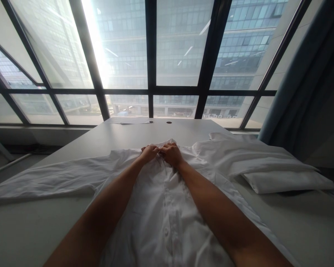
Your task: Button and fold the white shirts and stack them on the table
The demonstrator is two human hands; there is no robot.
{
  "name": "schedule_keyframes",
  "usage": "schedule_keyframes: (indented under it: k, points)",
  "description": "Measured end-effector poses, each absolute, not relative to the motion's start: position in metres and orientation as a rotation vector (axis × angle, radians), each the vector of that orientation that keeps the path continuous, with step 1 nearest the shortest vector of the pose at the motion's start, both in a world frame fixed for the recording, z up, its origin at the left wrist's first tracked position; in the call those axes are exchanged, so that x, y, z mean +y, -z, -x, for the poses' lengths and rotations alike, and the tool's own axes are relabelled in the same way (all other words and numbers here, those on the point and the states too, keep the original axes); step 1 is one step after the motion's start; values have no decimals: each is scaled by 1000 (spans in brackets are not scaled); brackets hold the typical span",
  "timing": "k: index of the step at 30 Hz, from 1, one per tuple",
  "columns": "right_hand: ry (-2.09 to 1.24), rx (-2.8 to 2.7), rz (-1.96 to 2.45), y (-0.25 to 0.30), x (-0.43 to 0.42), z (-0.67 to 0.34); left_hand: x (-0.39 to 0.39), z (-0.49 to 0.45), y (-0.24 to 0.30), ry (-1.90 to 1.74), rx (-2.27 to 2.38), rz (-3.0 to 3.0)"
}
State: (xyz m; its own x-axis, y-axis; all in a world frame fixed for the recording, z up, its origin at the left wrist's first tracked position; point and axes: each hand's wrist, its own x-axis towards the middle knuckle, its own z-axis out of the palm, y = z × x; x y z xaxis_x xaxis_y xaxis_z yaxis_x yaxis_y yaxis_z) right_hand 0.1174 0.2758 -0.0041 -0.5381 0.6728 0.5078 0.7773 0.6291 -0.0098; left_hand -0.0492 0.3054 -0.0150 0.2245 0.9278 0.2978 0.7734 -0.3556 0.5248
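Head view: a white shirt [161,207] lies spread flat, front up, on the pale tabletop [106,139], its button placket running from the collar toward the person. The collar is at the far end, directly under both hands. The left hand [149,152] and right hand [171,154] touch each other there, each grip narrow, fingers curled onto the collar cloth. One sleeve [53,178] stretches out leftward. Folded white garments [267,163] lie just right of the shirt.

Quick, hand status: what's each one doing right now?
Left hand: closed, fingers curled on the shirt.
Right hand: closed on the shirt too, touching the left.
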Motion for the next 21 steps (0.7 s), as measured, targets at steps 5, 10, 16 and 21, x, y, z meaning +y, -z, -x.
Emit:
schedule_keyframes:
  k: [5, 10, 16, 21]
  points:
    - [394, -2447, 1180, -1, 270, -113, 306, 50, 13, -827, 1527, -2193]
    - [314, -2443, 1281, -2, 266, -111, 300, 51, 11, -929, 1435, -2061]
    - [200, -2359, 1306, 1, 271, -113, 291, 55, 10, -871, 1350, -2131]
    - [62, -2310, 1276, 6, 278, -120, 294, 54, 18, -885, 1506, -2311]
